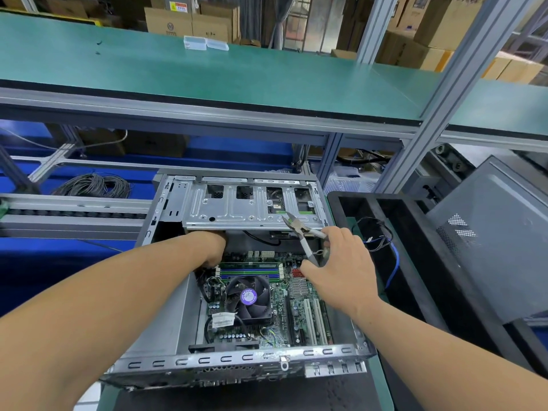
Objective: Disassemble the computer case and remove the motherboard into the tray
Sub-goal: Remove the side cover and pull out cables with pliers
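Inside, green motherboard, right hand gripping steel cutters, ribbed metal case

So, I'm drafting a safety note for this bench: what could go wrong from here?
1. The right hand holds silver cutting pliers just above the green motherboard; a slip might scratch components.
2. The left hand reaches under the silver metal drive cage, fingers hidden; stamped edges could cut them.
3. Thin black cables run near the plier tips; the wrong one could get snipped.
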